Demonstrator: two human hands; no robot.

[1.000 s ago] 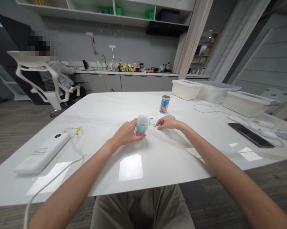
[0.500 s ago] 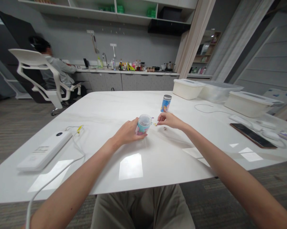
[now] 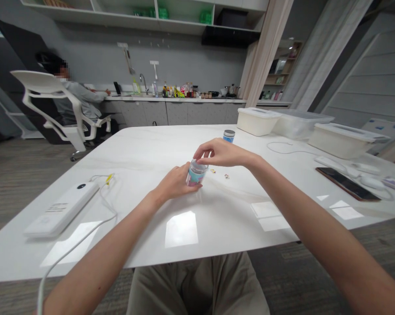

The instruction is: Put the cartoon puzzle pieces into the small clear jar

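My left hand (image 3: pixel 176 183) is wrapped around a clear jar (image 3: pixel 196 177) with a teal and pink label. The jar stands uncapped on the white table, tilted slightly. Over its mouth arches my right hand (image 3: pixel 217 153), thumb and fingertips drawn together at the rim. Whatever the right fingertips hold is hidden or too small to name. To the right of the jar lie small colourful pieces (image 3: pixel 227 176) on the tabletop. Partly covered by the right hand, a blue canister (image 3: pixel 229 136) with a grey lid stands farther back.
A white power bank (image 3: pixel 64 210) with a cable lies at left. On the right are a phone (image 3: pixel 345 183), a white power strip (image 3: pixel 330 164) and lidded storage boxes (image 3: pixel 258 121). Beyond the table (image 3: pixel 145 148), a person sits in a white chair (image 3: pixel 49 96) near the kitchen counter.
My right hand has moved left and up from the small pieces to the jar's mouth, now covering much of the blue canister. My left hand and the jar stay put.
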